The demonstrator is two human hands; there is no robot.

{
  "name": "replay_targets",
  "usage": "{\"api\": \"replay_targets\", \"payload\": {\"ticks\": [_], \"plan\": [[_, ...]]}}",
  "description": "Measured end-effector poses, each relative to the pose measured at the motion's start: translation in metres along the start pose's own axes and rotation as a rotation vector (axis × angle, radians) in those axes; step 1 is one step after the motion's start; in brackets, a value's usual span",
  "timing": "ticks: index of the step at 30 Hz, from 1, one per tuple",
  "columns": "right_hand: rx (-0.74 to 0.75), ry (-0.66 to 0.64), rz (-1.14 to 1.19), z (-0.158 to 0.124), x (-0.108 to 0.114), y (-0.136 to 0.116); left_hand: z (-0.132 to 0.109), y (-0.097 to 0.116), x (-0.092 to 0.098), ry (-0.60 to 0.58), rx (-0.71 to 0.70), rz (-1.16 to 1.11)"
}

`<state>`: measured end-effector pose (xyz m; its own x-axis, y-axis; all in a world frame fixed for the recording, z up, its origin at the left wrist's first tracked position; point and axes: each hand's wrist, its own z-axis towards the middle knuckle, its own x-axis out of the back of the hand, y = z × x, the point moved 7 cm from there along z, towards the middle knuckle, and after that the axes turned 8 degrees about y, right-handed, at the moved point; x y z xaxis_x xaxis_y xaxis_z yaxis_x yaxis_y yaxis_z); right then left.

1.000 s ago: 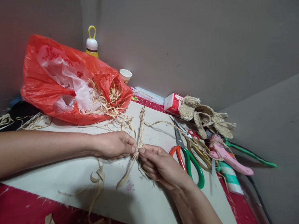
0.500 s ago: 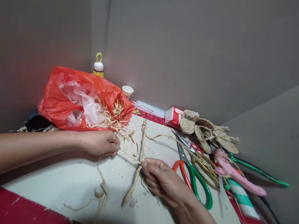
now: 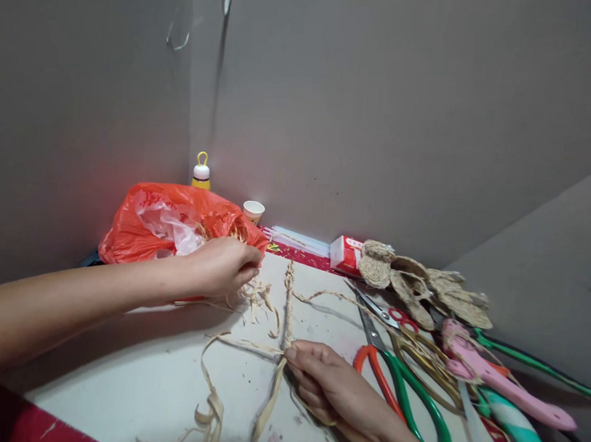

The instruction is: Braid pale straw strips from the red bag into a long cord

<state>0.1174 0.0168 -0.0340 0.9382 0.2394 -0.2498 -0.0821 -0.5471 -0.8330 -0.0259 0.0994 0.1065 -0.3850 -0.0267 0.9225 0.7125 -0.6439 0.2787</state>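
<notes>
A narrow braid of pale dry fibre (image 3: pixel 289 301) lies upright on the white board (image 3: pixel 131 371). My right hand (image 3: pixel 328 380) pinches the braid's lower end between thumb and fingers. Loose strands (image 3: pixel 267 396) hang below the pinch, and another runs left across the board. My left hand (image 3: pixel 227 267) is closed at the edge of the red plastic bag (image 3: pixel 129 231), over the loose fibre scraps; whatever its fingers hold is hidden. A thin braided cord (image 3: pixel 326 293) stretches from the braid towards the scissors.
Scissors with red and green handles (image 3: pixel 422 405) lie right of my right hand. Beyond are brass-handled scissors, a pink tool (image 3: pixel 510 387), woven fibre pieces (image 3: pixel 406 281) and a red-and-white box (image 3: pixel 345 254). A paper cup (image 3: pixel 253 210) and yellow bottle (image 3: pixel 201 175) stand behind.
My left hand has let go of the strand on the left and moved up and right to the red bag. My right hand still pinches the braid. The view has tilted upward.
</notes>
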Motion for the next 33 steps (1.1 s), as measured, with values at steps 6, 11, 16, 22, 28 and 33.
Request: {"api": "replay_targets", "payload": {"ticks": [6,11,16,22,28,33], "plan": [[0.004,-0.016,-0.009,-0.002,-0.001,-0.002,0.030,-0.004,-0.055,-0.081,0.004,0.032],[-0.024,-0.009,-0.029,-0.003,-0.001,-0.003,0.044,-0.012,-0.055,-0.085,0.039,-0.072],[-0.017,-0.006,-0.033,-0.003,-0.001,-0.004,0.046,-0.024,0.012,0.154,0.094,-0.267],[-0.013,-0.005,-0.044,-0.001,-0.001,-0.002,0.027,-0.044,0.034,-0.206,0.160,-0.208],[-0.013,-0.027,-0.047,-0.002,-0.002,-0.003,0.025,-0.057,0.036,-0.107,0.159,-0.012],[-0.035,-0.017,-0.051,-0.003,-0.003,-0.003,0.023,-0.021,0.023,0.031,0.005,-0.129]]}}
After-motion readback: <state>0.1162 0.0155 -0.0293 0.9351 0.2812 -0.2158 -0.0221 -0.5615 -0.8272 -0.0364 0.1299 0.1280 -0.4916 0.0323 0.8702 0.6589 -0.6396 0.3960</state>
